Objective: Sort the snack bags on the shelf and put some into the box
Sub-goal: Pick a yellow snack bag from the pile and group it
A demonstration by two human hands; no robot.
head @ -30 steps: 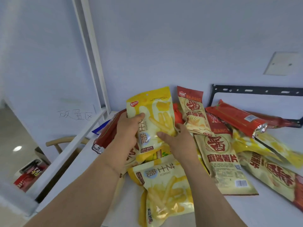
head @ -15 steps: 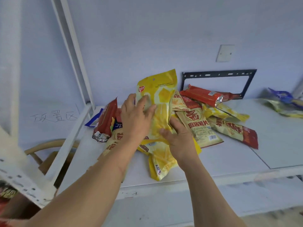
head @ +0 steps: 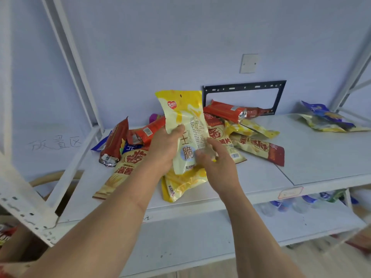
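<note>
Sorting is the step in hand: your left hand (head: 163, 149) has its grip clamped on the pale yellow snack bag (head: 185, 129), held upright above the pile near the shelf's (head: 321, 157) left end, while your right hand (head: 215, 163) presses its fingers against the bag's lower right edge, closed on it as far as I can judge. A second yellow bag (head: 180, 185) lies under it by the front edge. No box shows clearly, so next you need to find it and carry this bag over
</note>
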